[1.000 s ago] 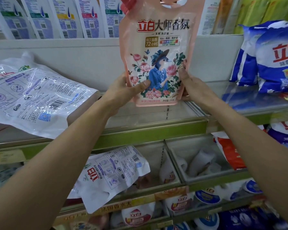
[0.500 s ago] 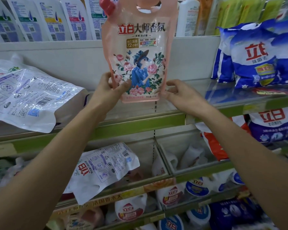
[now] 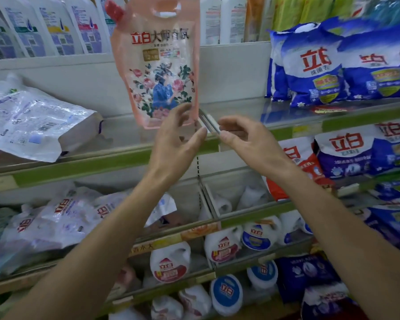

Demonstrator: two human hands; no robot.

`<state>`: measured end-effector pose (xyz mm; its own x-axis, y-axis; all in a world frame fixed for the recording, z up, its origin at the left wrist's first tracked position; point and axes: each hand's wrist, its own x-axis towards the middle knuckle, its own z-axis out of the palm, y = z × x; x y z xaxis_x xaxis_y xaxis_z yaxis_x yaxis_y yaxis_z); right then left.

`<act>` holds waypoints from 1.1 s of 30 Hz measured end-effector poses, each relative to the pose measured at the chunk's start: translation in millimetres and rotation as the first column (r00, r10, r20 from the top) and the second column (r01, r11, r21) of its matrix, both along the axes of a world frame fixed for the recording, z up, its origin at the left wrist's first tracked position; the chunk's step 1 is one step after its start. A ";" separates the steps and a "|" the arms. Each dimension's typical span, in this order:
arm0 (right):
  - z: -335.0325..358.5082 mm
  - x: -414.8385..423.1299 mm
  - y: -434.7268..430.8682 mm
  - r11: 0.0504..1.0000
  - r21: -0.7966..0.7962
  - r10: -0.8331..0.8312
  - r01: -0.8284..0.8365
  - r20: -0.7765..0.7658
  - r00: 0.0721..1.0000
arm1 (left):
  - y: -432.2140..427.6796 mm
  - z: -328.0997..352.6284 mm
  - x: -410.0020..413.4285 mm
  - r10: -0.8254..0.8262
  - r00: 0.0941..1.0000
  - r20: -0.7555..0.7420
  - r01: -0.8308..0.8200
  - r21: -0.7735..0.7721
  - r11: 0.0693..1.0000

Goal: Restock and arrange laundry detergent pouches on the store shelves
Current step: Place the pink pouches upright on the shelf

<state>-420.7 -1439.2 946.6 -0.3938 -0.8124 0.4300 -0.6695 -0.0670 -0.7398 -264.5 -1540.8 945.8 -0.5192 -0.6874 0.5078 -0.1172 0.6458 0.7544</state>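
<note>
A pink detergent pouch (image 3: pixel 157 65) with a flower print, a red cap and a cut-out handle stands upright on the upper glass shelf (image 3: pixel 125 137), against the back wall. My left hand (image 3: pixel 176 139) hovers just in front of its lower right corner, fingers spread and loose, holding nothing. Whether its fingertips still touch the pouch I cannot tell. My right hand (image 3: pixel 247 139) is a little to the right, over the shelf's white divider (image 3: pixel 211 124), fingers loosely bent and empty.
A white pouch (image 3: pixel 32 125) lies flat at the left of the same shelf. Blue-and-white pouches (image 3: pixel 333 65) stand at the right. Lower shelves hold white pouches (image 3: pixel 62 218) and round-topped bottles (image 3: pixel 171 264). Bottles (image 3: pixel 44 26) line the top shelf behind.
Both hands have let go of the pink pouch and drawn back toward me. The pouch now stands by itself on the shelf. The view has shifted to the right.
</note>
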 end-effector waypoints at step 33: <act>-240.0 -29.3 262.4 0.712 0.569 -0.649 0.412 0.309 0.695 | 194.5 -259.6 -143.3 -0.783 0.535 0.318 0.544 0.579 0.607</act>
